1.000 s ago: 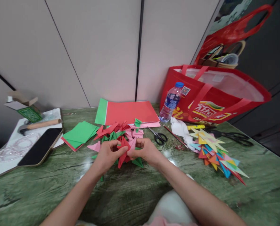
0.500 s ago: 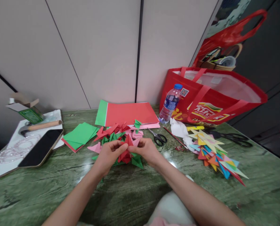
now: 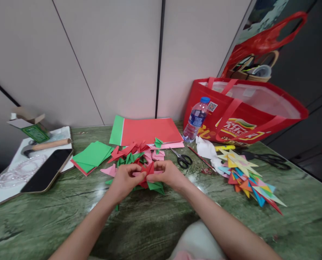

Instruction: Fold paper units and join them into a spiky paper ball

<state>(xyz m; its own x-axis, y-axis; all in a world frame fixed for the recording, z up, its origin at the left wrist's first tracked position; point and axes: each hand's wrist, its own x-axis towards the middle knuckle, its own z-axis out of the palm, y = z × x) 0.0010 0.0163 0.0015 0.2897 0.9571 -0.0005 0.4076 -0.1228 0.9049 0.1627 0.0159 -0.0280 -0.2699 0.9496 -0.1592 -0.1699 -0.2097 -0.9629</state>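
Note:
Between my hands is a folded red and pink paper piece (image 3: 149, 169), pinched from both sides above the pile. My left hand (image 3: 127, 179) grips its left side with thumb and fingers; my right hand (image 3: 167, 175) grips the right side, thumb tips close together. Folded green paper pieces (image 3: 155, 186) stick out below my right hand. Behind my fingers lie several folded red pieces (image 3: 132, 148) and pink pieces (image 3: 158, 155). The lower part of the held piece is hidden by my fingers, so I cannot tell whether it joins the pieces beneath.
Green paper squares (image 3: 92, 157) lie left, beyond them a phone (image 3: 48, 171) and hammer (image 3: 51, 144). Red sheets (image 3: 150, 130) lie at the back. Scissors (image 3: 184, 160), a water bottle (image 3: 195, 121), a red bag (image 3: 239, 108) and a colourful folded-paper piece (image 3: 247, 180) are on the right.
The held red and pink piece has turned between my fingers, its pink strip now lying more level. My right hand has shifted slightly; the other things have stayed in place.

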